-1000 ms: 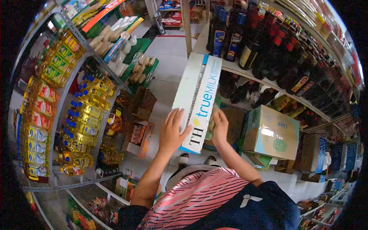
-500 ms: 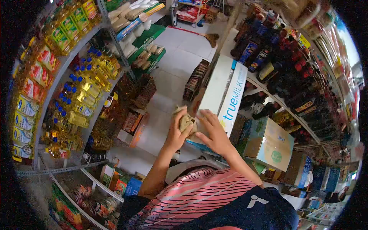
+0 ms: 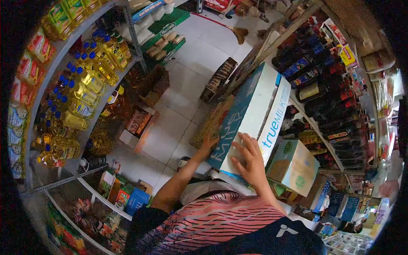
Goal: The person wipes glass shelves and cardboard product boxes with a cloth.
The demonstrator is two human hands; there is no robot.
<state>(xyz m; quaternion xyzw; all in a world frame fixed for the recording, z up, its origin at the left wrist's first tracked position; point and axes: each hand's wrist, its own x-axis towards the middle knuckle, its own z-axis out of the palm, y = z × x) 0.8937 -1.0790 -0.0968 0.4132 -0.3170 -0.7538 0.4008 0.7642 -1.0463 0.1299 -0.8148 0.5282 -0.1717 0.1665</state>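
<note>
My right hand (image 3: pixel 250 160) lies with fingers spread on the white top of a long blue-and-white milk carton box (image 3: pixel 256 111). My left hand (image 3: pixel 208 143) is low beside the box's blue side, its fingers dim and partly hidden. Something brownish is near those fingers, but whether my left hand holds the crumpled beige cloth cannot be made out.
Oil bottles (image 3: pixel 89 91) fill the shelf at left. Dark sauce bottles (image 3: pixel 335 106) stand on the right shelf. A cardboard box (image 3: pixel 293 168) is right of the milk box. A broom (image 3: pixel 240 35) and a small open carton (image 3: pixel 138 123) are on the tiled floor.
My hands have moved apart. My left hand went from holding the crumpled cloth above the box's near end down to its side; my right hand now rests on the top. The view has shifted slightly.
</note>
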